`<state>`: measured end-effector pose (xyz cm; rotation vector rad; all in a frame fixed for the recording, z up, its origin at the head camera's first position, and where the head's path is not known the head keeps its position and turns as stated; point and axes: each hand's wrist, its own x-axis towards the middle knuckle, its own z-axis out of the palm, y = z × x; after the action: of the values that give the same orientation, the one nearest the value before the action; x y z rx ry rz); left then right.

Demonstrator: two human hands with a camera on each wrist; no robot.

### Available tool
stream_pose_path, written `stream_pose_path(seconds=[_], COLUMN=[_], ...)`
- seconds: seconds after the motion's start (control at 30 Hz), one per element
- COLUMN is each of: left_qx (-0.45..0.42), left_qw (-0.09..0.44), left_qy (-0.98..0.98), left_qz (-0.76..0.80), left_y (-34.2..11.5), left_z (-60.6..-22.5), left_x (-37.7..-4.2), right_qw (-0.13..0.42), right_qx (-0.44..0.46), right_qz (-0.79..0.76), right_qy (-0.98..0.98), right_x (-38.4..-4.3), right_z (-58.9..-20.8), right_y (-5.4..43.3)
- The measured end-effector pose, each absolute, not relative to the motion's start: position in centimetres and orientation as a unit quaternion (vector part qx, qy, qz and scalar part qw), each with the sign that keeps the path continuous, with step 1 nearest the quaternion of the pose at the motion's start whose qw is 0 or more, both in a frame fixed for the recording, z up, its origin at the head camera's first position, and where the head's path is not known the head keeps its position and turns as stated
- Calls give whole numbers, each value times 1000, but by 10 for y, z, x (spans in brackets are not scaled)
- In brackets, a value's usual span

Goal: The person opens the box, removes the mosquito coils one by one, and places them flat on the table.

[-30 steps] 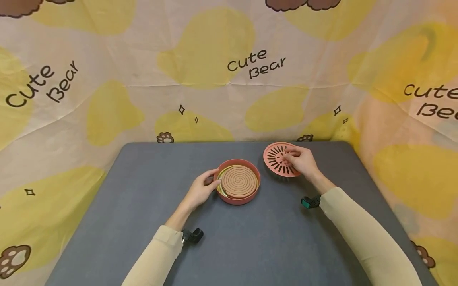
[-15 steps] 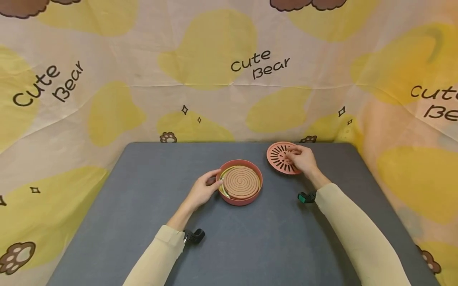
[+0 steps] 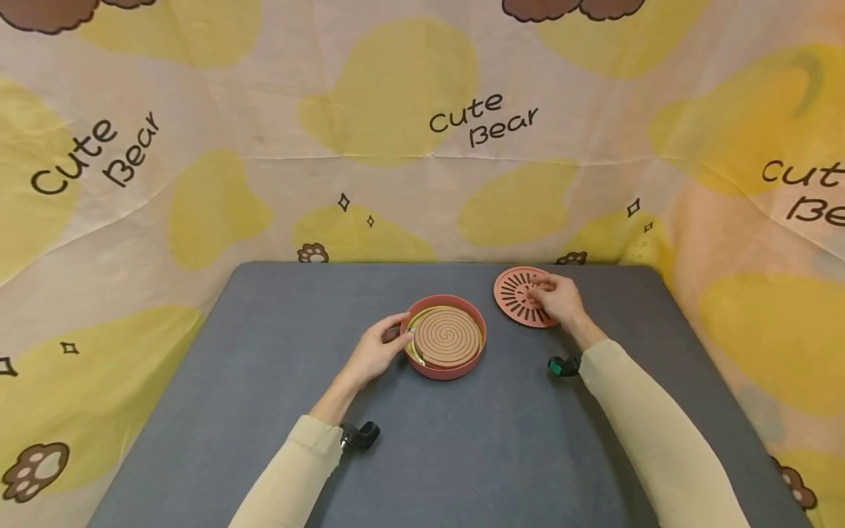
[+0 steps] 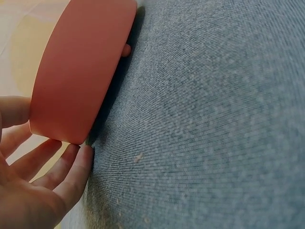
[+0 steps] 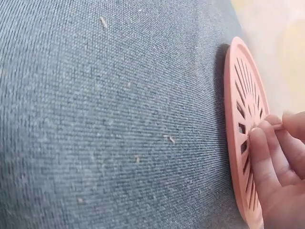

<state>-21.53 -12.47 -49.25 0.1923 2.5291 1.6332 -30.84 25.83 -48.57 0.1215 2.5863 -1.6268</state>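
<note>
A round red mosquito coil box (image 3: 441, 374) sits at mid-table in the head view, uncovered. Stacked brown mosquito coils (image 3: 447, 336) fill most of it, with a yellow-green layer showing at their left edge. My left hand (image 3: 372, 352) grips the box's left wall, thumb at the rim and fingers along the outer side; the left wrist view shows the fingertips against the box wall (image 4: 81, 71). To the right and further back, my right hand (image 3: 563, 299) pinches the small central knob of the pink slotted lid (image 3: 503, 295). The lid (image 5: 232, 114) lies close over the tabletop.
A grey cloth-covered table (image 3: 436, 455) bears both things. Behind and at the sides hangs a printed curtain (image 3: 370, 88) with yellow patches and lettering. Black wrist devices (image 3: 361, 435) are strapped to both wrists.
The lid has come down closer to the table and its tilt has levelled out, with the right hand still on its knob. The left hand stays at the box; the head view shifts slightly.
</note>
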Motion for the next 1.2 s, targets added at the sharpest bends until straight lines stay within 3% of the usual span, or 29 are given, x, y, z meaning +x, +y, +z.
stream_pose_path(seconds=[0.5, 1.2], left_qx=[65, 68], left_qw=[68, 66], left_qy=[827, 825], left_qz=[554, 556], left_y=[-124, -126], left_z=[-491, -493], left_x=[-214, -217], right_qw=[-5, 13], right_qx=[33, -49], right_qz=[-408, -497], right_qy=[913, 866], right_x=[-295, -273], right_z=[-462, -429], right_y=[257, 226])
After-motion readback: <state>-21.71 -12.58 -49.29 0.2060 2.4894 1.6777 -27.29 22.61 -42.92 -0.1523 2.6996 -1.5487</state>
